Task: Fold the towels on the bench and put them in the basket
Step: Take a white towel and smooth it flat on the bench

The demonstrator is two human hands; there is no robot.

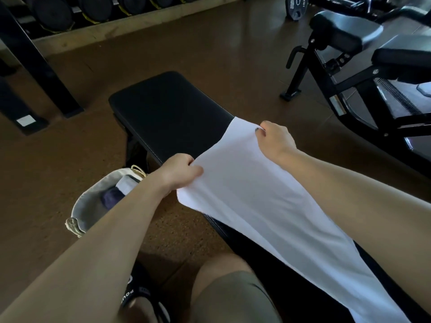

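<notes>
Both hands, left hand (178, 170) and right hand (276, 138), pinch the white towel's (256, 194) far corners over the bench (170, 110); sandal (137, 292) lettering is too blurry to read.

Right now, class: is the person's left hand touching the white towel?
Touching. The head view shows the left hand pinching the near corner of the white towel, with its fingers curled round the cloth edge.
</notes>
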